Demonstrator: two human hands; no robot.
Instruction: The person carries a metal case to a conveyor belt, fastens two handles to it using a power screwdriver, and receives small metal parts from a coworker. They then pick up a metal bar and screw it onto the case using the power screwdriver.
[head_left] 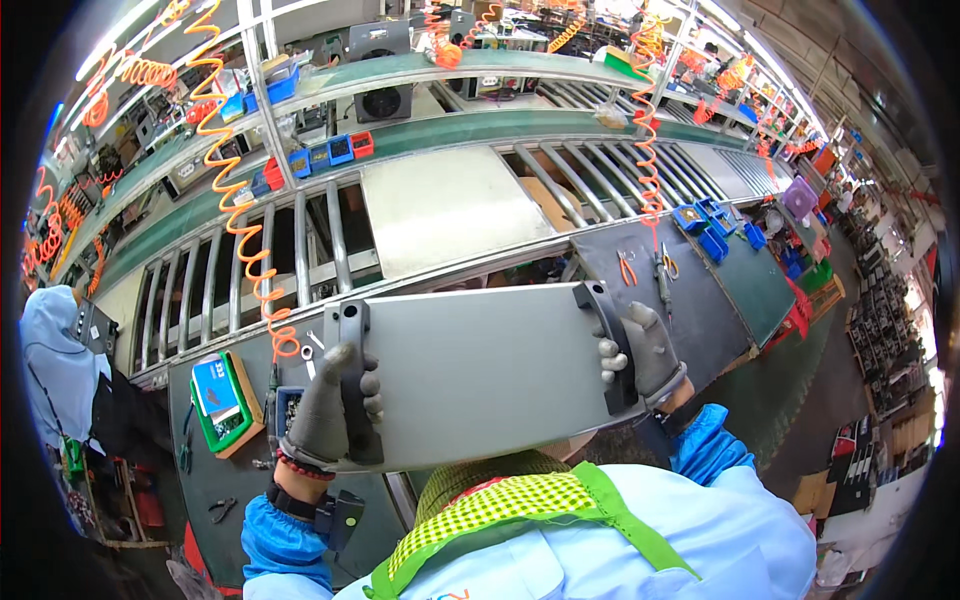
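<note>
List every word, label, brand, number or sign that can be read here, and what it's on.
Blue packet, left of the left hand: printed, but I won't copy its wording.
Light blue shirt: coloured lettering, cut off by the lower edge; not copied either.
Grey case, held by the left hand and right hand: no text visible.
Farther back: any markings are too small or blurred to read.

We are in a big factory. We can tell from the long row of shiny metal rollers (301, 250), the curly orange hoses (150, 72) hanging down, and the little blue bins (340, 150). We see pliers (627, 270) on the dark tabletop (700, 305), another person (55, 350) near the rollers, and long bright lights (118, 38) up high.
</note>
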